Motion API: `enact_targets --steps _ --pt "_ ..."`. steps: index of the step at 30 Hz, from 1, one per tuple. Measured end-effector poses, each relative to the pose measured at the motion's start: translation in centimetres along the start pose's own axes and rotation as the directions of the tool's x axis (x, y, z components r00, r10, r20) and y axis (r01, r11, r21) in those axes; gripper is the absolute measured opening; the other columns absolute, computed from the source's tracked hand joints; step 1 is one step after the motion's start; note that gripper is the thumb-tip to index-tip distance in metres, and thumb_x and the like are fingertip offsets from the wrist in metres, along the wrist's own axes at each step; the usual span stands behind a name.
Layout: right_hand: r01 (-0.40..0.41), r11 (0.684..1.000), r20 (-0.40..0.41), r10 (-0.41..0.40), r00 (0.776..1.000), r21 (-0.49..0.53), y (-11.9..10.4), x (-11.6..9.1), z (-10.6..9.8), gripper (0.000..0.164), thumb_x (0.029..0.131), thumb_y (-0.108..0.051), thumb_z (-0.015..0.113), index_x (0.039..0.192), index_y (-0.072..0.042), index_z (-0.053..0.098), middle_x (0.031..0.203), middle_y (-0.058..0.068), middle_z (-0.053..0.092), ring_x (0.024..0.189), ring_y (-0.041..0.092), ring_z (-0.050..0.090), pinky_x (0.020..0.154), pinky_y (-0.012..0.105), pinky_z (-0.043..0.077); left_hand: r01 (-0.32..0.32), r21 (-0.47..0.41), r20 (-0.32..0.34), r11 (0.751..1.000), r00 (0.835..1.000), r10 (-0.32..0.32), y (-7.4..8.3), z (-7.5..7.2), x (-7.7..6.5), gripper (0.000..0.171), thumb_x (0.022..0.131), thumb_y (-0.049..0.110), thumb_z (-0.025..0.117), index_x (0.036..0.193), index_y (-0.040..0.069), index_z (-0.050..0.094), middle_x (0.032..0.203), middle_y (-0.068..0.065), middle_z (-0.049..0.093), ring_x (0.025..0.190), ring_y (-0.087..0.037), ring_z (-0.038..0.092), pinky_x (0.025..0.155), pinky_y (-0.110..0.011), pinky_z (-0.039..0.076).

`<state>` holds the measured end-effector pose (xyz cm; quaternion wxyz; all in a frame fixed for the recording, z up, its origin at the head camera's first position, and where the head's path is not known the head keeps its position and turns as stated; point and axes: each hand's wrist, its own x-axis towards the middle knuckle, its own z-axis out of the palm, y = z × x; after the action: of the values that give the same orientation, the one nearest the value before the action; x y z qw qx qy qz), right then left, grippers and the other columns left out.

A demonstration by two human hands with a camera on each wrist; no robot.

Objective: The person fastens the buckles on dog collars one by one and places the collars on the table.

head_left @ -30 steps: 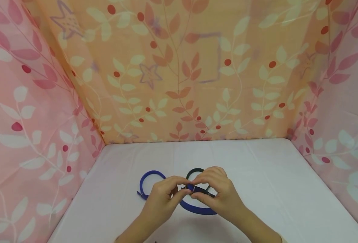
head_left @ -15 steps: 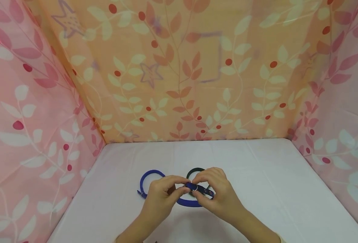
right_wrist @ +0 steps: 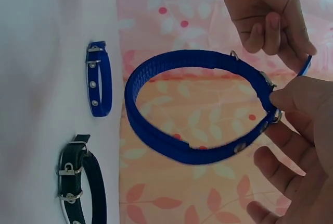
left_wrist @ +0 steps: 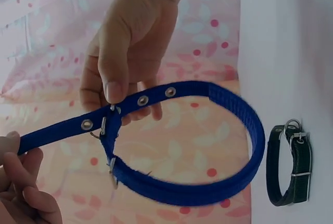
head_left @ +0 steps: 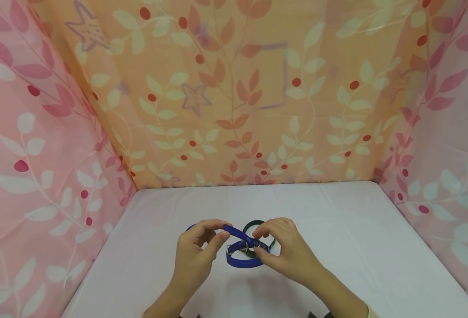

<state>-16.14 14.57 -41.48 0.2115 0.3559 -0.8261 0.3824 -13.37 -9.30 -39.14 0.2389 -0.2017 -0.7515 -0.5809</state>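
Note:
A blue collar (head_left: 245,263) with metal eyelets and a metal buckle is held up as a loop above the table. My left hand (head_left: 198,249) pinches the free strap end between thumb and fingers, drawing it out to the left. At the buckle, thumb and fingers of my right hand (head_left: 291,254) grip the band. In the left wrist view the strap of the collar (left_wrist: 187,194) passes through the buckle, and one eyelet lies beyond it on the left hand's side. The right wrist view shows the loop (right_wrist: 161,150) hanging clear of the table.
On the white table (head_left: 158,207) lie a second blue collar (right_wrist: 106,86), mostly behind my left hand in the head view, and a dark green collar (left_wrist: 302,172) behind the held one. Patterned cloth walls (head_left: 234,132) enclose the back and both sides.
My left hand has moved left, away from the right, pulling the strap end out with it. The collar's loop and buckle now show between the hands. The right hand stays about in place.

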Motion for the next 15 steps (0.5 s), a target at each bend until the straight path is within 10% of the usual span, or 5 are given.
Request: enact_targets --steps 15 --pt "0.021 1.000 -0.019 -0.020 1.000 0.022 -0.76 -0.13 -0.04 0.028 0.086 -0.020 0.085 0.108 -0.027 0.068 0.102 -0.020 0.069 0.102 0.007 0.059 0.106 0.040 0.039 -0.028 0.053 0.128 0.998 0.992 0.021 -0.53 0.94 -0.36 0.023 0.092 0.016 0.078 0.114 0.022 0.074 0.077 0.008 0.063 0.063 -0.007 0.051 0.048 -0.022 0.042"
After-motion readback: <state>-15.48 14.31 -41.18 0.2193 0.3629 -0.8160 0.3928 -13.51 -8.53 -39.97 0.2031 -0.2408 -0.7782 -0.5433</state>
